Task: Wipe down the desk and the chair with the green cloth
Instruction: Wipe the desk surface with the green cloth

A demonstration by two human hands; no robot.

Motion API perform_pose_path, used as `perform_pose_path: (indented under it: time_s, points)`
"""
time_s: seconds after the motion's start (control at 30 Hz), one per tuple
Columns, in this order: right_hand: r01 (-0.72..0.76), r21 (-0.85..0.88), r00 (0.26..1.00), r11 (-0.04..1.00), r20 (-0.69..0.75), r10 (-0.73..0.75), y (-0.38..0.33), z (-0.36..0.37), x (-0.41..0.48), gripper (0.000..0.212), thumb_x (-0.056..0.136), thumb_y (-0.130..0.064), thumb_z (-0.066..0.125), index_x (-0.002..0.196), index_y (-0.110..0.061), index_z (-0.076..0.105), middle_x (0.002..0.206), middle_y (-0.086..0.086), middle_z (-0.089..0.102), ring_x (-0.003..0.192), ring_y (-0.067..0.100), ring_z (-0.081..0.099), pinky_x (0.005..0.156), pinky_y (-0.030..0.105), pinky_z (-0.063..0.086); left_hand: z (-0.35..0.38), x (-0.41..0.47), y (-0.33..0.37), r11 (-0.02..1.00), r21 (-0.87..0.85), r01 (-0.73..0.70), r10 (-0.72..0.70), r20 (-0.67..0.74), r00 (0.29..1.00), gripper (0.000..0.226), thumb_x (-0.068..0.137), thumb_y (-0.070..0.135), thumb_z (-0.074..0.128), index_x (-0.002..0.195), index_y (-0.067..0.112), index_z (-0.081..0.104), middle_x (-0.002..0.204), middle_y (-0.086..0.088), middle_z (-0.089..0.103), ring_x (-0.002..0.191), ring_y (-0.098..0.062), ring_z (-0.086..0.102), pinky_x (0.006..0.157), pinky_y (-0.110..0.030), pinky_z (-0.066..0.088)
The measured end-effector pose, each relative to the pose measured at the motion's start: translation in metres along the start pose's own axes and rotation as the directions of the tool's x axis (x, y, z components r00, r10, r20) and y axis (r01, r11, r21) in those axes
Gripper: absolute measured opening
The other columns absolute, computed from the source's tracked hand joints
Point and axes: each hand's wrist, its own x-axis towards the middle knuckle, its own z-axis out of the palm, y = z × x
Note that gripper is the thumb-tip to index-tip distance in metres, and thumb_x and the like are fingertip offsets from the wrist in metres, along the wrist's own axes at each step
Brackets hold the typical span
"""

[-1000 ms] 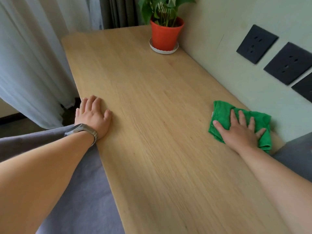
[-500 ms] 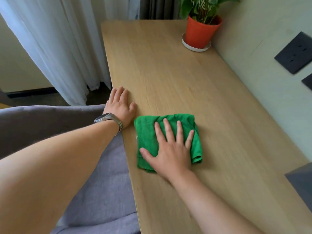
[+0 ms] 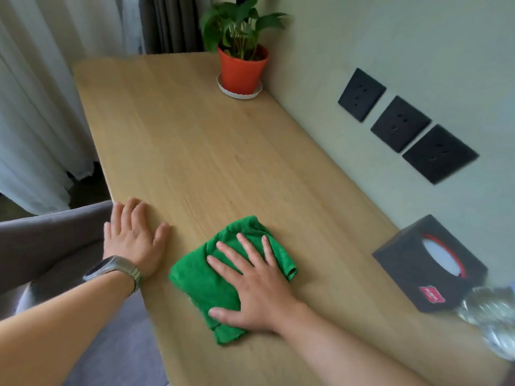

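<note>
Right hand (image 3: 259, 291): flat, fingers straight and spread, palm pressing the green cloth (image 3: 200, 280) onto the bench (image 3: 223, 162); it grips nothing. Left hand (image 3: 136, 240): also flat and unclenched, resting on the bench's open edge, well short of the orange pot (image 3: 242, 72), with a steel-banded watch (image 3: 114, 270) at the wrist. Green cloth: a folded pad of nappy fabric with soft edges, its far corner rucked; it lies well short of the orange pot, bare wood between. Step in hand, as I judge it, is wiping the bench. It is best done with even pressure from the whole palm and overlapping strokes along the grain, working up toward the pot. The pad wants flattening where it bunches, and the pot wants lifting or skirting, not nudging. Bench: long, pale wood-grain top, smooth and matt, rounded at the corner. Orange pot: tapered, plastic by the look, holding a leafy plant on a white saucer (image 3: 239, 93), at the far end against the wall. Chair (image 3: 55, 240): grey woven upholstery, at the open edge, well short of the pot, seemingly not yet wiped. Black box (image 3: 418, 271): squarish and matt with an oval opening, along the wall side well short of the pot.
</note>
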Motion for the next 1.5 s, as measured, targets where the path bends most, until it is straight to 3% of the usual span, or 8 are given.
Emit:
perform_pose_path:
  time_s: [0.13,0.27,0.47,0.53,0.87,1.13,1.4,1.5]
  points:
    - [-0.37,-0.075,0.929,0.926,-0.006,0.37,0.093,-0.012,-0.023,0.091,0.076,-0.086,0.021,0.153,-0.04,0.006,0.164,-0.011,0.003,0.15,0.023,-0.01,0.114,0.063,-0.006,0.007,0.0,-0.016,0.998,0.025,-0.063,0.063,-0.016,0.998,0.081,0.084,0.07,0.019,0.141,0.013,0.029,0.156,-0.006,0.023,0.146,-0.027,0.01,0.119,-0.05,0.016]
    - [-0.711,-0.042,0.703,0.702,-0.006,0.711,0.168,-0.022,-0.037,0.098,0.07,-0.092,0.004,0.153,-0.04,-0.002,0.164,-0.013,-0.005,0.149,0.026,-0.011,0.115,0.063,-0.009,0.024,0.014,-0.029,0.997,0.03,-0.073,0.074,-0.018,0.997,0.078,0.083,0.078,0.018,0.133,0.02,0.032,0.146,-0.004,0.028,0.139,-0.032,0.019,0.115,-0.054,0.023]
    - [-0.91,0.085,0.408,0.405,0.012,0.913,0.192,-0.027,-0.001,0.101,0.07,-0.09,0.009,0.154,-0.035,0.001,0.165,-0.004,-0.001,0.149,0.037,-0.005,0.11,0.07,-0.009,0.033,0.02,-0.032,0.996,-0.021,-0.087,0.085,-0.074,0.994,0.083,0.081,0.079,0.019,0.133,0.017,0.033,0.146,-0.006,0.027,0.139,-0.034,0.018,0.115,-0.054,0.023]
    - [-0.924,0.079,0.378,0.375,0.022,0.926,0.191,-0.029,0.005,0.099,0.072,-0.089,0.01,0.154,-0.034,0.0,0.165,-0.002,-0.002,0.148,0.039,-0.004,0.11,0.071,-0.008,0.027,0.015,-0.025,0.994,-0.041,-0.104,0.099,-0.093,0.991,0.08,0.082,0.074,0.021,0.134,0.013,0.034,0.148,-0.007,0.027,0.142,-0.031,0.014,0.117,-0.051,0.019]
    - [-0.693,0.011,0.719,0.721,-0.048,0.693,0.037,0.0,-0.013,0.098,0.07,-0.09,0.0,0.153,-0.038,-0.003,0.164,-0.008,-0.007,0.148,0.033,-0.014,0.109,0.067,-0.015,0.0,-0.003,0.001,0.999,-0.022,-0.048,0.048,-0.008,0.999,0.069,0.093,0.056,0.032,0.14,0.005,0.029,0.156,-0.008,0.021,0.147,-0.029,0.002,0.12,-0.045,0.011]
    - [-0.432,0.035,0.901,0.901,-0.016,0.433,-0.075,0.006,-0.046,0.09,0.078,-0.082,0.023,0.153,-0.036,0.007,0.165,-0.003,-0.002,0.147,0.037,-0.016,0.106,0.067,-0.019,0.004,-0.054,0.018,0.993,-0.118,0.022,-0.024,-0.012,1.0,0.077,0.093,0.055,0.03,0.147,0.0,0.019,0.16,-0.014,0.013,0.149,-0.028,-0.001,0.121,-0.039,0.002]
    - [-0.118,0.041,0.993,0.992,0.003,0.118,-0.097,0.026,-0.163,0.086,0.08,-0.079,0.034,0.152,-0.039,0.007,0.164,-0.007,0.001,0.148,0.033,-0.018,0.107,0.064,-0.024,0.014,-0.145,0.047,0.984,-0.169,0.057,-0.056,0.012,0.998,0.075,0.096,0.05,0.037,0.148,0.001,0.016,0.161,-0.015,0.008,0.149,-0.026,-0.005,0.121,-0.038,-0.001]
    - [-0.187,-0.018,0.982,0.982,0.035,0.187,-0.054,0.019,-0.201,0.086,0.079,-0.081,0.03,0.151,-0.042,0.005,0.164,-0.009,0.0,0.148,0.029,-0.017,0.109,0.063,-0.021,0.019,-0.179,0.061,0.992,-0.107,0.067,-0.066,0.006,0.998,0.075,0.095,0.052,0.031,0.149,0.002,0.015,0.162,-0.014,0.007,0.149,-0.026,-0.006,0.121,-0.039,-0.002]
